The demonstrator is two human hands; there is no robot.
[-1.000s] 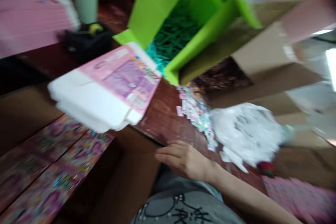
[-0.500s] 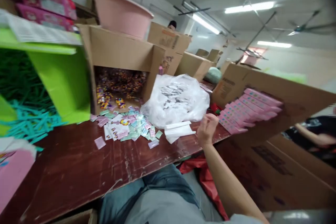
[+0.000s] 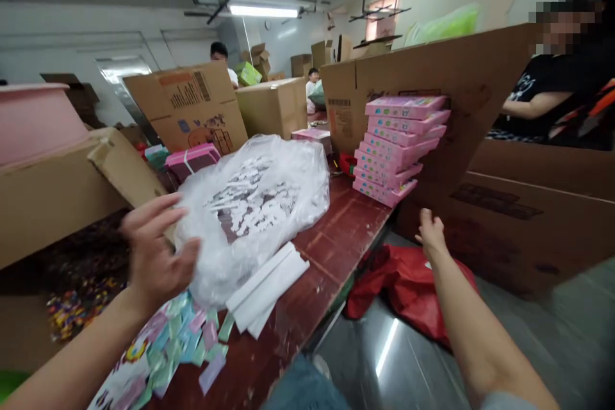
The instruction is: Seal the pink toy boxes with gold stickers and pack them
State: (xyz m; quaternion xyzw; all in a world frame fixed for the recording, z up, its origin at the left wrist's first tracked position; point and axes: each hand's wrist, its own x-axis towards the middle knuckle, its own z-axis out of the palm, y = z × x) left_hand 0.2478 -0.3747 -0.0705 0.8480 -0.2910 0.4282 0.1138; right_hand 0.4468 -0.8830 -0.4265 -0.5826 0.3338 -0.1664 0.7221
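Nothing is held by the left hand (image 3: 156,256), spread beside the bag (image 3: 214,272), or the right hand (image 3: 433,233), half-spread near the boxes (image 3: 391,148), whose uneven stack on the surface (image 3: 336,224) could be toppled by a knock.

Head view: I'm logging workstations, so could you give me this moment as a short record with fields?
left hand: open, nothing visibly held, nearest the plastic bag
right hand: open, nothing visibly held, below the pink boxes
bag contents: white pieces
pink boxes: uneven stack on the table, near its edge
small packets: pastel, loose, beside the left forearm
white sheets: beside the bag
floor: red fabric
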